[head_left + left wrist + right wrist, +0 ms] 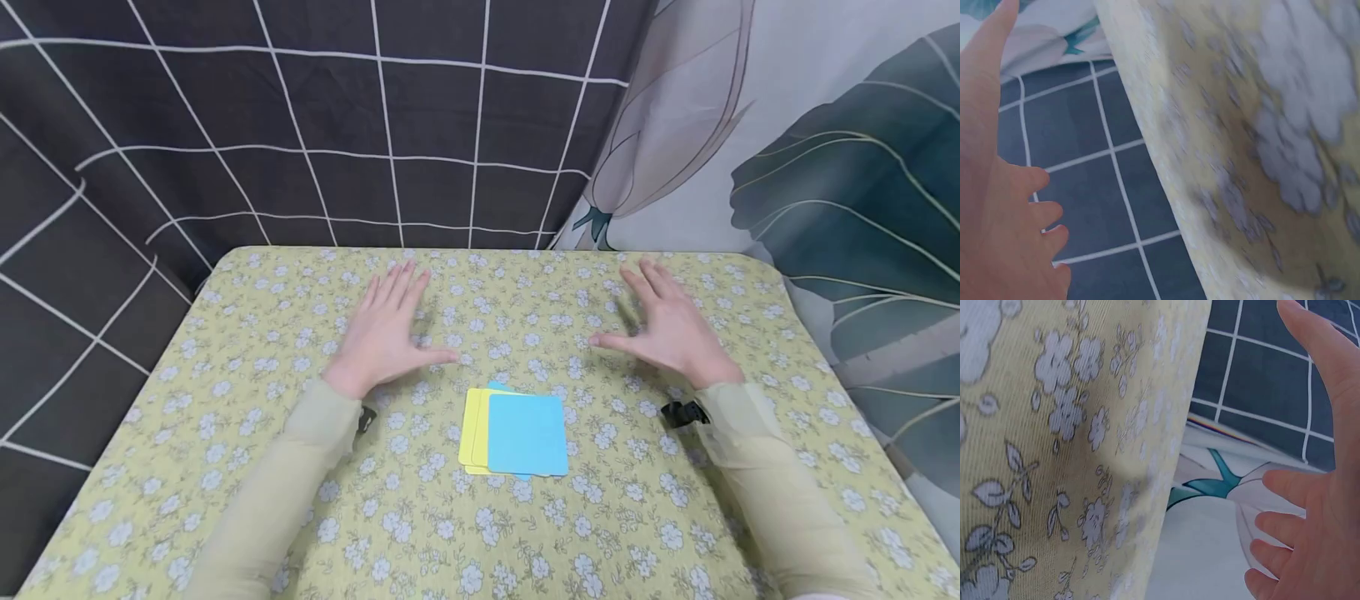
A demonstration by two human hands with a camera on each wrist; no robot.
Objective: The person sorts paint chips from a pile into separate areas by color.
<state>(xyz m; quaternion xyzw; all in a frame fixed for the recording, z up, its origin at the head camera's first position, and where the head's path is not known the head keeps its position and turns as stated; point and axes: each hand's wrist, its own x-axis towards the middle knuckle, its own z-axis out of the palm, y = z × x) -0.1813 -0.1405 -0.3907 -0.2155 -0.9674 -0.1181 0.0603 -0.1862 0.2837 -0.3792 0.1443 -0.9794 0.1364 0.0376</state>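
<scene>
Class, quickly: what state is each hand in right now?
Left hand: open, fingers extended, holding nothing.
Right hand: open, thumb spread out, holding nothing.

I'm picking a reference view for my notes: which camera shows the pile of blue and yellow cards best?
The head view: the card pile lies unobstructed on the flowered cloth. Neither wrist view shows any of it.

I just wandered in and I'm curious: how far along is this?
Looks done: yellow cards and blue cards lie overlapping together. In hand: nothing; the left hand and right hand are spread and empty, away from them. Remaining: perhaps squaring or sorting, since the cards don't line up.
</scene>
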